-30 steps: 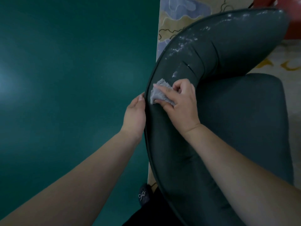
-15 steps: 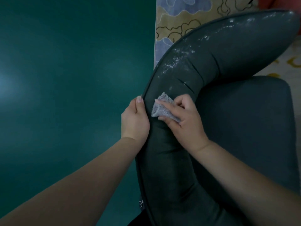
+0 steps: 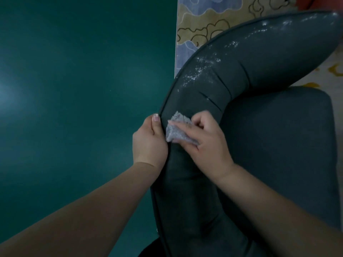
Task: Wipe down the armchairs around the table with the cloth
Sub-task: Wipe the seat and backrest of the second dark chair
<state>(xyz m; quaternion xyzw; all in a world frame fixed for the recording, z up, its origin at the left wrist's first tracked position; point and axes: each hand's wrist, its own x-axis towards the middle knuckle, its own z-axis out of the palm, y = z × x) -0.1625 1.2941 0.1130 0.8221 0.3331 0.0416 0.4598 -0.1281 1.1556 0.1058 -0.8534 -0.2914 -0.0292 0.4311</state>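
Cloth [image 3: 177, 127] pinched in our right hand [image 3: 206, 140] on armchair [image 3: 269, 145] backrest — our left hand [image 3: 148, 143] clamped on its outer edge.

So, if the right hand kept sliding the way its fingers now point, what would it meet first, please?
Probably the left hand: the right hand, pressing the cloth on the armchair, points that way, close by.

Both bare forearms reach forward. The left hand [image 3: 149, 140] curls around an edge, thumb up; the right hand [image 3: 206, 139] pinches with bent fingers [image 3: 199, 120].
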